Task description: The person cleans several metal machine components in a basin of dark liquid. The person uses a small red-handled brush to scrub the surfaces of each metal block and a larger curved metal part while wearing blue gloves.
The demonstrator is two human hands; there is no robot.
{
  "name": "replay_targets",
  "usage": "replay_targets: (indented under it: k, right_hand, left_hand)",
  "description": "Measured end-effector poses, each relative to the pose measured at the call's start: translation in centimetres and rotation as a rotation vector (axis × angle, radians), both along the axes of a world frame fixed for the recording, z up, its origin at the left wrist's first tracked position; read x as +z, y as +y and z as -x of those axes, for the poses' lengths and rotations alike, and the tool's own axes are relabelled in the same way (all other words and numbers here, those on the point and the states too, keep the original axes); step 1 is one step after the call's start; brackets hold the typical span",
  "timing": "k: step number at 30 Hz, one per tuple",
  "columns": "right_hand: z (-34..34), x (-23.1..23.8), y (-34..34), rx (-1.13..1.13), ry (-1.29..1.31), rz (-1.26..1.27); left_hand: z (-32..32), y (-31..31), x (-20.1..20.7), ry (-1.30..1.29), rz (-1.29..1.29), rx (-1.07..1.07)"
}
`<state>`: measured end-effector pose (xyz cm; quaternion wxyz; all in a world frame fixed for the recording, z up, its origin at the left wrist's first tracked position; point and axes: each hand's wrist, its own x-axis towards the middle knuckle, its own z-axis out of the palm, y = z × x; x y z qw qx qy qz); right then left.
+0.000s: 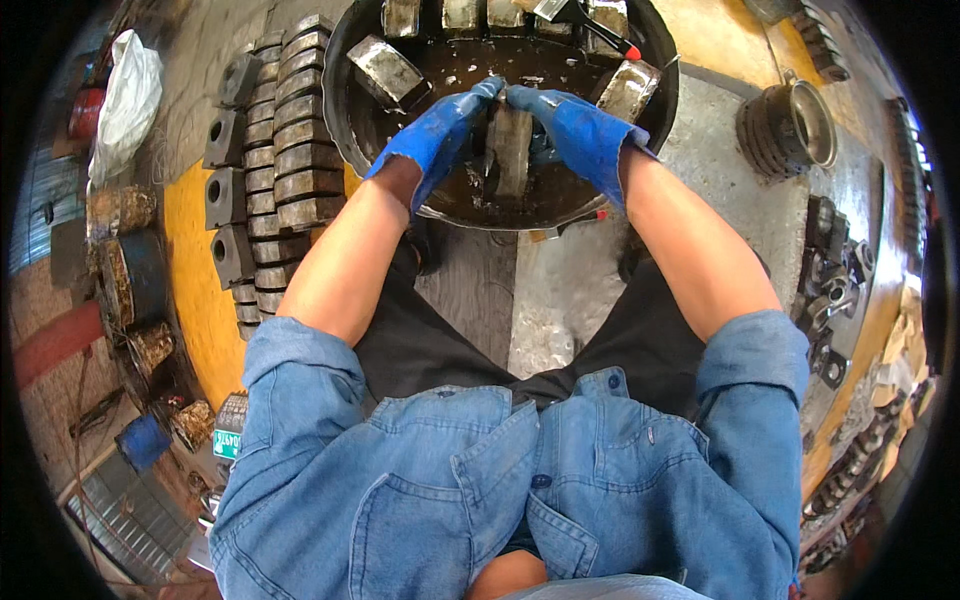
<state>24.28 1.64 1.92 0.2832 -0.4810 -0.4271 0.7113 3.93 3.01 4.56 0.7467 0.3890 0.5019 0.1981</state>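
Observation:
Both my hands wear blue rubber gloves and reach into a round black basin (345, 120) of dark oily liquid. My left hand (440, 130) and my right hand (575, 130) together grip a rectangular metal block (511, 150) standing upright in the liquid, one hand on each side, fingertips meeting over its top. Several more grey metal blocks (385, 68) lean around the basin's inner wall. A brush with a red-tipped handle (600, 30) lies across the far side.
Rows of stacked metal blocks (285, 130) lie on the floor to the left of the basin. A ribbed metal cylinder (790, 125) stands at the right, with gear parts (835, 290) behind it. A white bag (130, 95) and rusty cans (125, 210) sit far left.

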Motion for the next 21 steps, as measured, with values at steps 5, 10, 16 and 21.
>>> replay_targets:
  k: [5,10,16,21]
  right_hand:
    - [1.0,-1.1,0.4,-0.083,0.000,0.044]
    - [0.0,-7.6,2.6,0.122,-0.242,-0.611]
    - [0.9,-8.4,1.9,0.156,-0.309,-0.653]
    - [2.6,-4.5,-0.2,0.154,-0.409,-0.397]
  left_hand:
    - [0.6,0.6,-0.4,-0.052,0.062,0.099]
    - [1.3,1.7,-1.3,-0.020,0.061,0.162]
    - [2.2,1.6,-2.9,0.022,0.175,0.232]
    - [2.1,1.6,-4.7,0.081,0.088,0.197]
